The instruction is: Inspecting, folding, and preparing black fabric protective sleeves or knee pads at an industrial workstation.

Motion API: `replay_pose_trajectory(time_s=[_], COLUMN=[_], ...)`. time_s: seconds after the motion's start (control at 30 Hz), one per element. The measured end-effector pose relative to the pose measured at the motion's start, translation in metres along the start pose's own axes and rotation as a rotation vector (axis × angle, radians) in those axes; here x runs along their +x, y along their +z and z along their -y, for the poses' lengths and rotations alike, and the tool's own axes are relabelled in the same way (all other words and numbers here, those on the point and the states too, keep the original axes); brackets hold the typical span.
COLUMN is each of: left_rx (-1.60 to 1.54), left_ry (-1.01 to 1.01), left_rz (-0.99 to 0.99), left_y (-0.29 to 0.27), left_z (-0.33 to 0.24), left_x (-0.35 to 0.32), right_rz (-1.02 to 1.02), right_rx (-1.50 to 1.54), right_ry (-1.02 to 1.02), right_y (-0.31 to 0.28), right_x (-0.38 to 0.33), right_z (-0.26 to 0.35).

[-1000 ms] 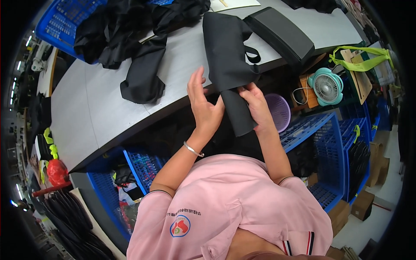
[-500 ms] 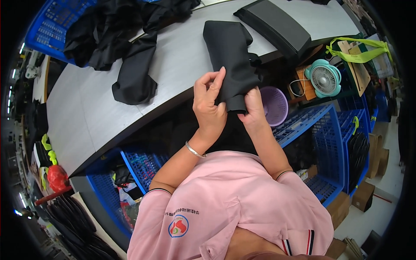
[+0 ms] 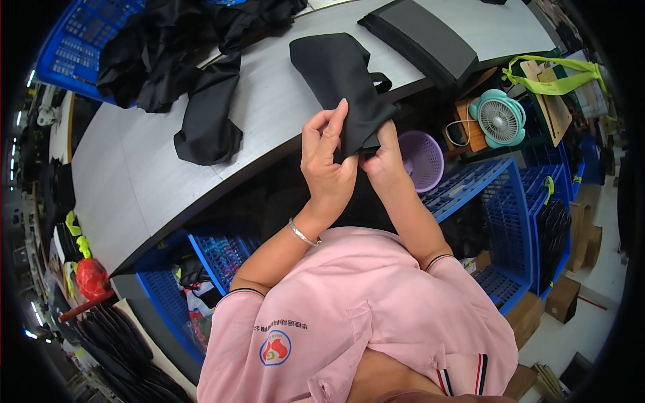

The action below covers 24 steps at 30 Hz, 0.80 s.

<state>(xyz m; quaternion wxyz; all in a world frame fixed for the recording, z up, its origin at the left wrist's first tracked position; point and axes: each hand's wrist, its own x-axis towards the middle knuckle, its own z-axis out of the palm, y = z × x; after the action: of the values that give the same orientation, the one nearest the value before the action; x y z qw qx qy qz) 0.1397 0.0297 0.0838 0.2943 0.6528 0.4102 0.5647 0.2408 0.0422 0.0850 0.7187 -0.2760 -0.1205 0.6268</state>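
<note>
A black fabric piece [image 3: 332,64], shaped like a sleeve with a small loop at its right side, reaches from my hands onto the grey table. My left hand [image 3: 327,151] pinches its near left edge, thumb and fingers bent round the cloth. At its near right corner my right hand [image 3: 385,153] grips the cloth, its fingertips hidden in or behind the fabric. Another black fabric piece [image 3: 207,117] of similar shape lies on the table to the left, beside a heap of black cloth [image 3: 151,54].
The table [image 3: 134,178] curves across in front of me. A flat stack of black padded pieces [image 3: 423,43] lies at its far right. Beyond stand a purple basket [image 3: 422,161] and a teal fan [image 3: 498,119]. Blue crates [image 3: 507,228] flank me, and another blue basket [image 3: 74,57] is far left.
The black fabric piece has tilted, its far end swinging left, and the loop shows more. My right hand has moved slightly left and up, closer to my left hand.
</note>
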Motion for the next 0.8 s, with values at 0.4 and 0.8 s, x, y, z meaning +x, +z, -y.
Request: replay_pose_trajectory(time_s=[0.4, 0.8], left_rx=[0.068, 0.245], left_ry=[-0.004, 0.175], left_rz=[0.192, 0.309], left_y=[-0.019, 0.002], left_z=[-0.007, 0.010], left_x=[0.035, 0.049], right_rz=[-0.134, 0.036], right_rx=[-0.443, -1.476], right_ry=[-0.181, -0.512], right_y=[0.002, -0.013], right_x=[0.017, 0.032], right_z=[0.004, 0.016])
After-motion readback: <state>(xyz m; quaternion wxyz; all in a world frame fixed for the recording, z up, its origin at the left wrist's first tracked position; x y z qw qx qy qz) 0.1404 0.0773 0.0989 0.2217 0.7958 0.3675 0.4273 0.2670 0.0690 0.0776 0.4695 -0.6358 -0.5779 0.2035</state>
